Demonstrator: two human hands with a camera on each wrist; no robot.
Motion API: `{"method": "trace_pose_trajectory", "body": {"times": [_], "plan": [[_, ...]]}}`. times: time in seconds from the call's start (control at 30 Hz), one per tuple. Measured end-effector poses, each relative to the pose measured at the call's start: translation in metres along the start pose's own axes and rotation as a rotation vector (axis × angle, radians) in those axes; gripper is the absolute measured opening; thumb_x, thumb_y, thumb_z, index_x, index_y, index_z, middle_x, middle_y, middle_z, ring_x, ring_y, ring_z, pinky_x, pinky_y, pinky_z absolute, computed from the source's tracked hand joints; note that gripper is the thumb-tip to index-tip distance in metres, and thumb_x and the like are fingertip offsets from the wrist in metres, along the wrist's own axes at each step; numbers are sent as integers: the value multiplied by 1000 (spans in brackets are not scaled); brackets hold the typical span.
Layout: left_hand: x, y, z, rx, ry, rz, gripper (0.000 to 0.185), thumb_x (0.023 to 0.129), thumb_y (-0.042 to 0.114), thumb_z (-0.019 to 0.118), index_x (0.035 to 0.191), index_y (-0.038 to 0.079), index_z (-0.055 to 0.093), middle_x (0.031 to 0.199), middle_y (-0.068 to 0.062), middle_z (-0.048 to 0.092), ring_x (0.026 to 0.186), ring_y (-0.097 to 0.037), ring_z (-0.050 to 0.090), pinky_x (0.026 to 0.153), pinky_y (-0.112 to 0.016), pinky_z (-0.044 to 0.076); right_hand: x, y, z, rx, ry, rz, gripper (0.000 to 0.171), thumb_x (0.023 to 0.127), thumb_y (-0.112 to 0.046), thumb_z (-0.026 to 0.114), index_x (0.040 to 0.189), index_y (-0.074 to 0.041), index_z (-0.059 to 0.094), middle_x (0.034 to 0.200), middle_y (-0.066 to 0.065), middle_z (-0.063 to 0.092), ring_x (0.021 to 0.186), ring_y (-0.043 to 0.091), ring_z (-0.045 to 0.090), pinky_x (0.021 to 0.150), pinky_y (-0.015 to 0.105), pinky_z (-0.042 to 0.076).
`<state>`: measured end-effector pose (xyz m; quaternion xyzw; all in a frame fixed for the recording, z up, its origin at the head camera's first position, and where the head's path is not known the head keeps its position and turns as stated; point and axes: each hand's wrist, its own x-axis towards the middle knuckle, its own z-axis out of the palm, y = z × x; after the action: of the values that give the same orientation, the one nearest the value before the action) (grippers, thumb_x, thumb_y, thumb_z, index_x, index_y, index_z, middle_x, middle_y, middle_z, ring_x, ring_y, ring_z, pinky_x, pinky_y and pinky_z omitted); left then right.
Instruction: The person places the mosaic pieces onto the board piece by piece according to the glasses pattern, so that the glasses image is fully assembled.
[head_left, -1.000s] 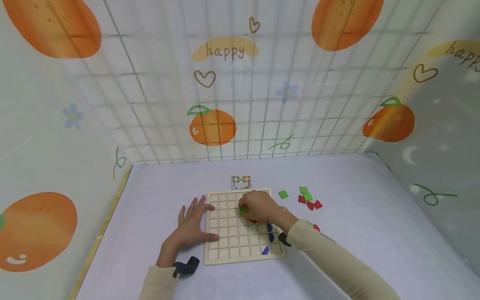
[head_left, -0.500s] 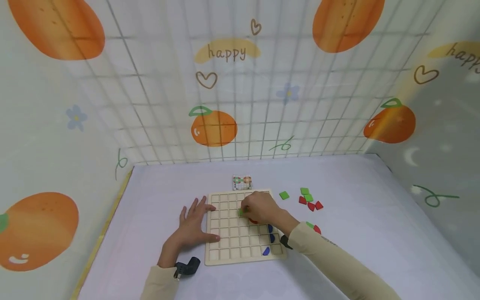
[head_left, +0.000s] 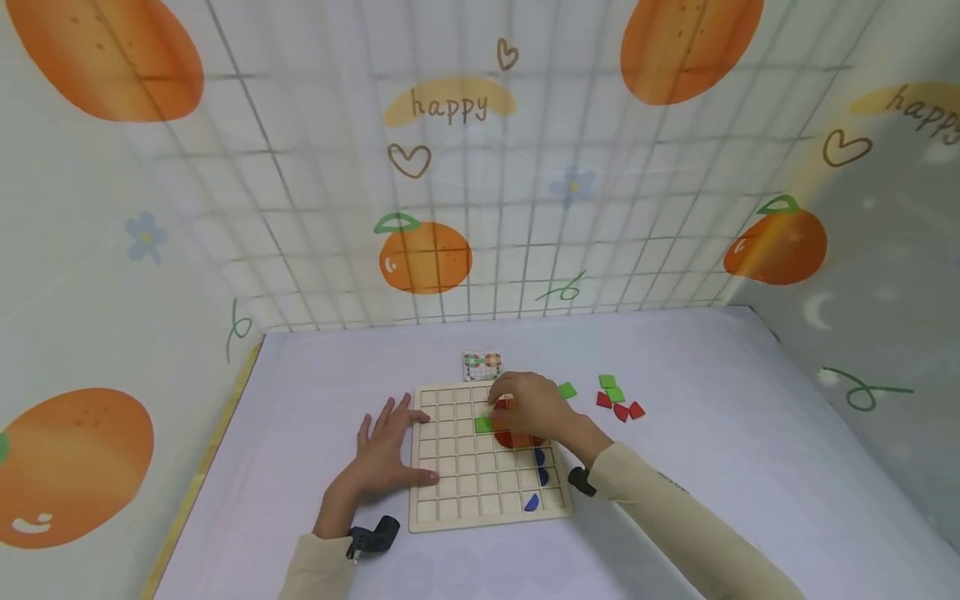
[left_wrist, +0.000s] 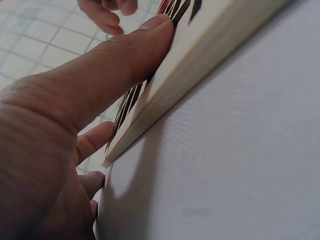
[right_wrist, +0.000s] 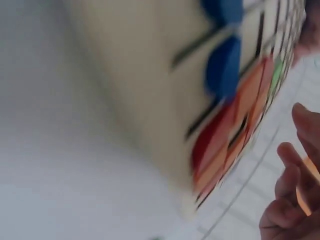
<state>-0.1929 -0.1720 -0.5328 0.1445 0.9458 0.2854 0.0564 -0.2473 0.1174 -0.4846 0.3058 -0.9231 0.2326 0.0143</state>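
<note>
A square wooden grid board (head_left: 447,482) lies on the table. My left hand (head_left: 384,454) rests on its left edge, thumb and fingers spread; in the left wrist view the thumb (left_wrist: 115,65) lies along the rim. Over the board's upper right is my right hand (head_left: 534,406), its fingers loosely bent and holding nothing, as the right wrist view shows. Just left of that hand, a green square tile (head_left: 483,425) sits in a cell beside red and orange pieces (head_left: 512,438), which the hand partly covers. Rounded blue pieces (right_wrist: 224,67) stand in cells near the right edge.
A small pattern card (head_left: 482,365) lies behind the board. One loose green tile (head_left: 568,390) is right of the hand; farther right are more green tiles (head_left: 607,382) and red pieces (head_left: 621,412). A loose blue piece (head_left: 532,502) lies tilted near the board's front.
My right hand has let go of the green tile, now lying in a cell, and moved slightly right and away from it. The left hand stays on the board's edge.
</note>
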Motion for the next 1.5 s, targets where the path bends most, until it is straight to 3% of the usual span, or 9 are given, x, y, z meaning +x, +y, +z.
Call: {"method": "trace_pose_trajectory", "body": {"times": [0.1,0.33,0.57,0.8,0.93,1.0,1.1,1.3,1.5], "plan": [[0,2,0,-4,1,-2,91,58,59,87,133,25,48,163,-12,11,149,-33,-1,112,-59,-11,-6,16,-8,-15,31,79,14,85,-22,79,97,-17,76,106,-5,68,98,20,65,78,39,56],[1,4,1,4,2,2,91,58,58,88,132,24,48,163,-12,12,149,-33,0,112,-59,-10,-33,54,-27,-168,19,278,22,86,-18,76,107,-13,74,114,5,67,106,27,61,88,46,53],[0,4,1,-3,4,-9,90,57,57,89,131,24,49,163,-12,11,149,-34,-1,112,-58,-11,-50,77,-35,-100,-47,329,23,82,-6,78,105,-6,75,110,8,70,105,28,63,93,45,51],[1,0,3,-1,7,-3,91,58,59,88,132,25,48,163,-11,11,149,-32,-1,113,-58,-11,-43,79,-37,-179,-75,155,25,80,-6,80,105,-7,76,117,9,69,114,30,61,98,46,48],[1,-1,2,-4,8,2,91,58,60,87,132,24,49,163,-12,12,149,-34,0,112,-59,-11,-36,75,-38,-305,-74,58,14,80,-12,81,93,-11,78,90,0,73,85,20,65,78,38,55],[0,0,1,-6,7,1,91,58,60,87,132,25,49,163,-12,12,149,-34,0,112,-59,-11,-32,73,-37,-386,-45,11,6,78,-13,81,82,-14,76,75,-6,67,69,15,58,67,34,52],[-1,3,-1,-5,6,0,90,58,59,88,132,24,49,163,-12,12,149,-34,0,112,-59,-11,-24,68,-35,-442,10,-32,8,77,-15,80,77,-16,72,66,-9,59,61,12,50,59,33,48],[-1,3,0,-7,2,-3,89,59,58,87,132,25,49,163,-12,11,149,-33,-1,112,-59,-11,-3,34,-18,-360,45,-71,12,80,-23,81,90,-18,77,83,-6,70,74,13,62,68,32,55],[0,0,0,-8,-2,5,89,59,60,87,132,26,48,163,-11,11,149,-32,-2,112,-60,-10,18,-4,8,-276,-10,-208,11,86,-24,76,96,-20,78,92,-8,71,79,9,65,71,29,55]]}}
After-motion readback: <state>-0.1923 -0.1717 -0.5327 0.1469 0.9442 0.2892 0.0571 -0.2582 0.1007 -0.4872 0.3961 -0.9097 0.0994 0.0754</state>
